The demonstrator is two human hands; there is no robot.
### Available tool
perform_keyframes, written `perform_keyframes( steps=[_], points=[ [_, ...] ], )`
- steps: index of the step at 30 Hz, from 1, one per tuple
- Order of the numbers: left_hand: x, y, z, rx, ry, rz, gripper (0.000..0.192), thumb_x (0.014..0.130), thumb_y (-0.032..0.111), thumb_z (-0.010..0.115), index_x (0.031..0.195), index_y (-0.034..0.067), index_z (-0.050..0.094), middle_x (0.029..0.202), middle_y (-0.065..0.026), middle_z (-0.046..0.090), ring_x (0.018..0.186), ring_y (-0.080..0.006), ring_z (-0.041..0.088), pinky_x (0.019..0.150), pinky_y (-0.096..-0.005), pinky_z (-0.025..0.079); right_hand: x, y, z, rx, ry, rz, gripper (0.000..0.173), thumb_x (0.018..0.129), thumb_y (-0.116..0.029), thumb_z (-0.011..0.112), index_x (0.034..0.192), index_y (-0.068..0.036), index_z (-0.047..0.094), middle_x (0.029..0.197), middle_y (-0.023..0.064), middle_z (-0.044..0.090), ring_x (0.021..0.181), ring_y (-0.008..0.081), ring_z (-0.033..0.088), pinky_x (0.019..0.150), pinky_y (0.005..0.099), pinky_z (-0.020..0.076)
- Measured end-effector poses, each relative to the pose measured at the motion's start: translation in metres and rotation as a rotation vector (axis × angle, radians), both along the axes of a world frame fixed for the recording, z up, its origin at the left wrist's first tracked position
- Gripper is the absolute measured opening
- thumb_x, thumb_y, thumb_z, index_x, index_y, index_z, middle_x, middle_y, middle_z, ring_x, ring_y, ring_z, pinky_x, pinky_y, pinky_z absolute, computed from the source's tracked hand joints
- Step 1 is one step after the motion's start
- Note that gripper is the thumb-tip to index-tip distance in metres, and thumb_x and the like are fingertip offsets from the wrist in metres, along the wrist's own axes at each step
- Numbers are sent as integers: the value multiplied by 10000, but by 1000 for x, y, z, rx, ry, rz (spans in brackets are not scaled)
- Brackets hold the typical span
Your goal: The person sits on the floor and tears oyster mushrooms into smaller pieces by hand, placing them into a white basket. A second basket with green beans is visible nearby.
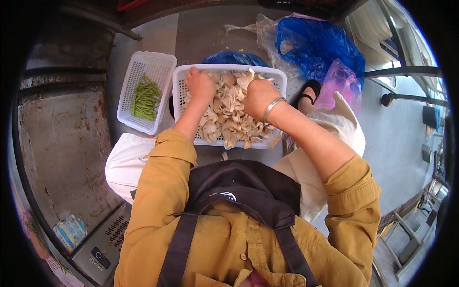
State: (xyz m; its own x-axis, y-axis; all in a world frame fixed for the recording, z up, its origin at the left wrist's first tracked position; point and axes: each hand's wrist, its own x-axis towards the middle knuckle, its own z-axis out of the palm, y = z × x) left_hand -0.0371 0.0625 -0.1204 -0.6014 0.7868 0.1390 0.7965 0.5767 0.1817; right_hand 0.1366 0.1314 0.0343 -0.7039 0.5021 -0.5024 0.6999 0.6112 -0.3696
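Note:
A white plastic basket [229, 67] before me holds a heap of torn oyster mushrooms [229, 111]. My left hand [201, 84] is at its far left part, fingers curled down by the rim; whether they grip anything is hidden. My right hand [261, 97], with a metal bangle at the wrist, is over the right side of the heap. Its fingers are bent, and a pale mushroom piece [246, 77] shows just beyond them; the fingertips are hidden, so I cannot tell if it is held.
Left of the basket stands a smaller white basket [163, 57] with cut green beans [146, 98]. Blue plastic bags [315, 46] and a pink bag [340, 86] lie on the floor at the far right. A worn metal cabinet [64, 150] stands at the left, a metal rack [405, 71] at the right.

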Motion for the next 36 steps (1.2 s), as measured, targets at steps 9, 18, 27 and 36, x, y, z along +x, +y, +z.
perform_keyframes(
  steps=[9,18,27,36],
  points=[
    [-5,-25,17,211,-141,48,109,735,51,587,819,39,656,1012,-134,528,1023,-330,431,872,-447,315,4,-2,1,-72,134,-156,182,692,-70,584,833,9,668,886,233,640,873,353,616,807,384,488],
    [-2,-44,41,325,-492,-2,187,774,54,600,957,46,640,1044,-132,594,1035,-322,491,901,-445,369,-1,-5,-8,-24,190,-184,264,672,-23,569,915,-47,669,939,209,641,909,344,607,811,380,483],
    [0,-46,32,-163,-233,-242,475,683,-23,570,1129,132,618,1095,-90,600,1107,-294,428,945,-420,306,6,-2,-15,-1,217,-108,218,676,-66,594,874,-48,682,888,200,650,873,342,619,796,363,489],
    [44,-79,115,582,-1177,72,434,690,-91,676,1104,-3,580,953,-68,624,809,-113,595,712,-240,497,3,-10,-8,-590,266,-281,344,707,-281,752,843,21,659,761,113,654,603,163,623,565,274,519]
  ],
)
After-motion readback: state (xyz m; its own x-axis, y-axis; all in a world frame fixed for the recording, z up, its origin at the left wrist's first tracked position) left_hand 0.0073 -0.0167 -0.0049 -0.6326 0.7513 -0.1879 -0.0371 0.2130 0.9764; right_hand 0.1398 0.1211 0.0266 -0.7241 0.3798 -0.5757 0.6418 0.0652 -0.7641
